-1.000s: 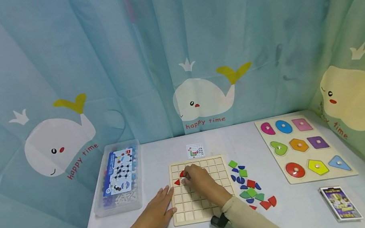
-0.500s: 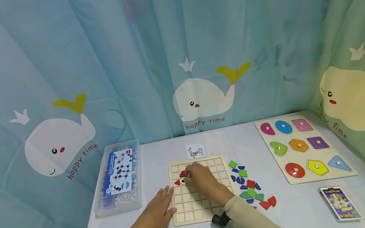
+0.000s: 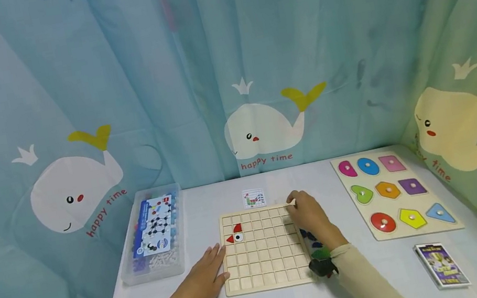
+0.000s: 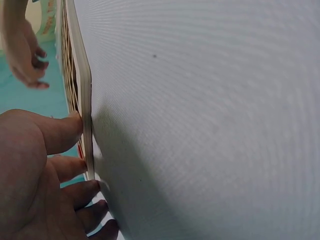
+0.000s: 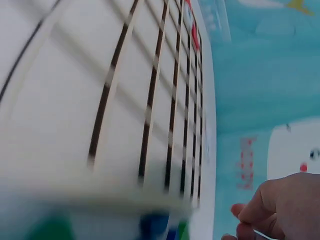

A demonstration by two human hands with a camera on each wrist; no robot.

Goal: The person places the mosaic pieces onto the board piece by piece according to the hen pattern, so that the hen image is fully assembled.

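My left hand (image 3: 206, 280) rests beside the left edge of the wooden grid board (image 3: 265, 264). In the left wrist view, that hand's thumb (image 4: 65, 134) and fingertips touch the board's rim. Over the board's upper right corner is my right hand (image 3: 311, 216), fingers loosely bent, with nothing seen in them. In the board's upper left lie a red quarter-round piece (image 3: 237, 228), a small red pointed piece (image 3: 230, 239) and a white piece with a black eye dot (image 3: 238, 237). Loose pieces, among them a green one (image 3: 321, 253), lie right of the board, mostly hidden by my right hand and forearm.
A small pattern card (image 3: 254, 198) lies behind the board. At the left stands a clear plastic box (image 3: 181, 260) with a blue label. A shape puzzle board (image 3: 391, 228) and a boxed card deck (image 3: 442, 265) are on the right. A whale-print curtain (image 3: 199, 145) hangs behind.
My right hand has moved off the eye piece and gone right, to the board's upper right corner. The eye piece now shows fully in its cell. My left hand stays put.
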